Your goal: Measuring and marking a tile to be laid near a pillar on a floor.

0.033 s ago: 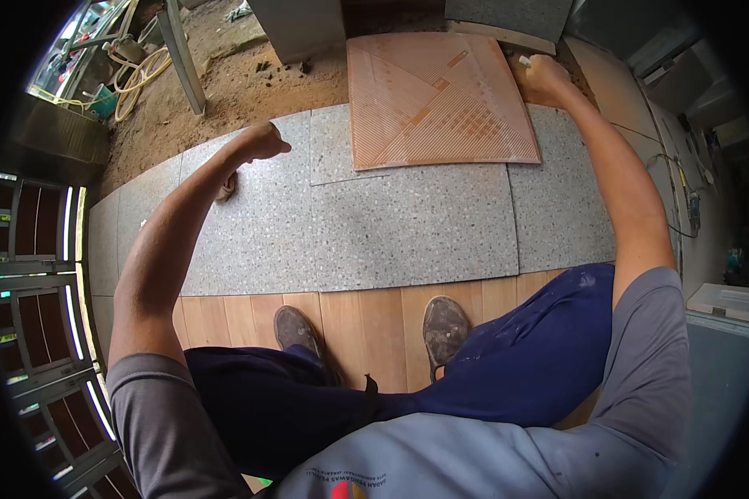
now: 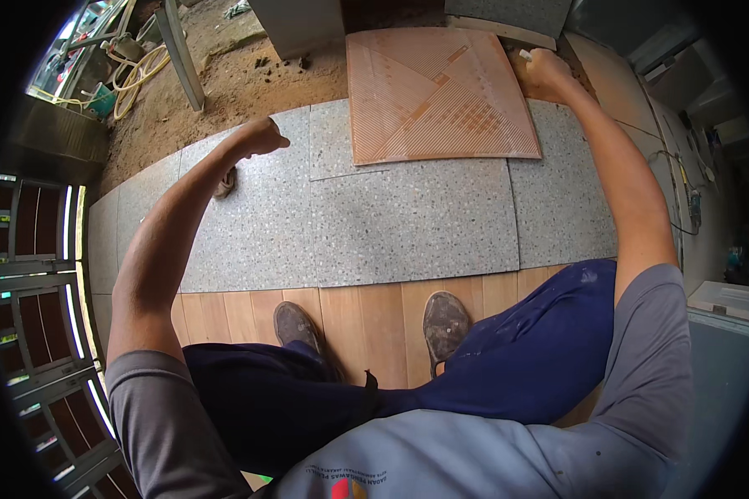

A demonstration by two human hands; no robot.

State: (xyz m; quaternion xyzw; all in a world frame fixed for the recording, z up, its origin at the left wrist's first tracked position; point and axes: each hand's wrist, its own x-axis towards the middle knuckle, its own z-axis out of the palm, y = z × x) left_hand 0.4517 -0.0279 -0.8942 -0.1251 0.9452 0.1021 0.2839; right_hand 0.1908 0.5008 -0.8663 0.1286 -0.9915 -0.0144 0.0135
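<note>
My left hand (image 2: pixel 265 137) is curled closed above the grey speckled tiles (image 2: pixel 408 224), one digit pointing to the right. Whatever it grips, if anything, is hidden. Below its wrist a small brownish thing (image 2: pixel 225 183) partly shows behind the forearm; its kind is unclear. At the far right my right hand (image 2: pixel 549 70) is closed around a small white piece (image 2: pixel 525 55) that pokes out past the fingers. Left of that hand lies an orange-brown tile (image 2: pixel 441 100), ridged underside up, on the far edge of the grey tiles and the soil behind.
Wood-look flooring (image 2: pixel 383 324) is under my shoes. Bare soil (image 2: pixel 225 83) lies beyond the tiles, with a metal post (image 2: pixel 180 54) and a coiled yellow hose (image 2: pixel 141 79) at far left. A grey slab (image 2: pixel 508 21) stands at the back. Slatted panels (image 2: pixel 37 283) line the left.
The whole view has shifted very slightly. Both hands stay closed in nearly the same places, and the tiles have not visibly moved.
</note>
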